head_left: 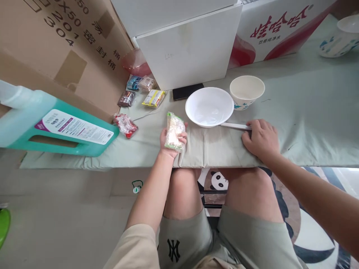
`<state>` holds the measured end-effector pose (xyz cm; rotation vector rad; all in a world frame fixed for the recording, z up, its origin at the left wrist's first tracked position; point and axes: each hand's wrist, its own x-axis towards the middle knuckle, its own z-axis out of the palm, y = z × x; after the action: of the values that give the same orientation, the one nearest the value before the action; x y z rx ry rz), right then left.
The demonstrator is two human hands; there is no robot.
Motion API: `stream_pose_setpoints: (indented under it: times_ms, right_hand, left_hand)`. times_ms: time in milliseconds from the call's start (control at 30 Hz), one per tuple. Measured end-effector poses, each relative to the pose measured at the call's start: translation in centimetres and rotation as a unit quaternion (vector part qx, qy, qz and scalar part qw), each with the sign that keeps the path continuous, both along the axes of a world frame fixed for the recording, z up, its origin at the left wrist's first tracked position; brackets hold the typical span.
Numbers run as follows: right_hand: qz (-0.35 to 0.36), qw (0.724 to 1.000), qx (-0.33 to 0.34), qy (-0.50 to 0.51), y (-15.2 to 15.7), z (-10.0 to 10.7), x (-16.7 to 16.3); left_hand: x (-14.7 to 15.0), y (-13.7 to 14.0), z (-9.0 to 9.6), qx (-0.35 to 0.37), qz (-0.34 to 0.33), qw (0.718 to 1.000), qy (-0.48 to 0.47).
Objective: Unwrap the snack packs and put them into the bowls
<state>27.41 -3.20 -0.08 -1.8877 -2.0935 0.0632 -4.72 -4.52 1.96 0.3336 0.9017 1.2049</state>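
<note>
Up at the near edge of the table (308, 123), the left hand (171, 142) holds a packet (174, 130), fingers wrapped round its lower half from behind, thumb on the right edge. The packet stands nearly upright, long axis running away from the person, top end pointing toward the bowl (209, 106) and tilted slightly left. It looks like a clear wrapper with something pale and crumbly inside: light, soft, likely crinkly and a bit slick, and easily crushed, so a hold on the sealed ends or a loose grip round the middle would probably suit it better than a squeeze.

The right hand (260, 139) lies palm down on the cloth, fingers curled, its fingertips on the end of a flat white strip (235, 126) that runs left from it toward the bowl; whether it is pinching the strip I cannot tell. Just beyond this hand stands a paper cup (247, 92), touching or nearly touching the bowl.

Left of the packet hand lies a red wrapper (125, 125), and farther off more small snacks (141, 93) and a teal jug (50, 125) on its side.
</note>
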Motion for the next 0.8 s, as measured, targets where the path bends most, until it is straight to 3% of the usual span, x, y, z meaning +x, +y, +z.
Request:
stream_pose_setpoints:
  times_ms: [200, 400, 633, 800]
  right_hand:
    - [0.002, 1.0, 0.013, -0.008, -0.1, 0.0, 0.0]
    - [0.0, 1.0, 0.01, -0.017, -0.1, 0.1, 0.0]
    - [0.006, 1.0, 0.016, -0.003, -0.4, 0.5, -0.1]
    - [0.086, 0.996, 0.017, 0.003, -0.3, 0.6, 0.0]
  left_hand:
    - [0.5, -0.7, 0.6, 0.005, -0.014, 0.998, -0.059]
    - [1.1, -1.1, 0.3, 0.051, -0.039, 0.997, -0.041]
    - [1.3, -0.6, 0.4, -0.011, -0.052, 0.998, -0.037]
    - [1.5, -1.0, 0.5, 0.018, -0.047, 0.997, -0.065]
